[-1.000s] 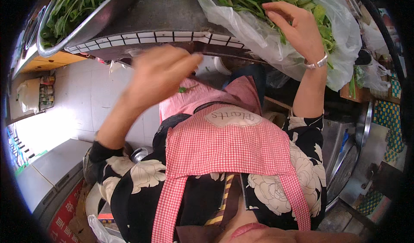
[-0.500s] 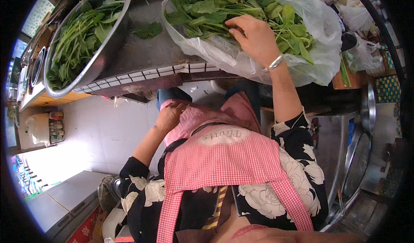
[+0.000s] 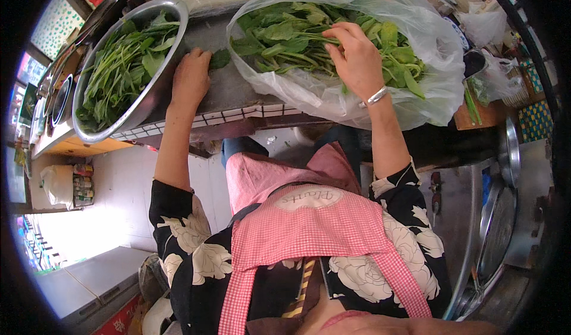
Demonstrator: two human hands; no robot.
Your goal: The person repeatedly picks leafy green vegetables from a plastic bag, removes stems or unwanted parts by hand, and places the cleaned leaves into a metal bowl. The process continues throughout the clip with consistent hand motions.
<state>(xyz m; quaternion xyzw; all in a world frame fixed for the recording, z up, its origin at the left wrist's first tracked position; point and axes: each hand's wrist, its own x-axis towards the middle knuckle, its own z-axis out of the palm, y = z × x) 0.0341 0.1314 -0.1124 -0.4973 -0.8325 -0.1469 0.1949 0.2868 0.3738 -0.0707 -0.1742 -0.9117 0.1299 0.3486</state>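
Note:
My left hand (image 3: pixel 192 76) rests on the dark counter beside a metal basin (image 3: pixel 181 38), fingers curled over part of a loose green leaf (image 3: pixel 220 58). The rest of that leaf shows just right of the fingers. Long-stemmed leafy greens (image 3: pixel 122 67) fill the basin, which stands tilted at the left. At the right, my right hand (image 3: pixel 360 61) reaches over a clear plastic bag (image 3: pixel 279 100) spread wide around more leafy greens (image 3: pixel 291 26). Its fingertips touch the stems, with the thumb apart from the index finger and nothing visibly gripped. A silver bracelet circles that wrist.
White tiles (image 3: pixel 238 114) edge the counter's front. Pans (image 3: pixel 62 100) stand left of the basin. A wooden board (image 3: pixel 476 118) with thin green stalks lies beyond the bag at the right. Metal pans (image 3: pixel 498 231) stand lower right.
My left hand has risen from the apron to the counter, onto the loose leaf by the basin. My right hand stays over the greens in the bag, slightly shifted. The view has tilted a little.

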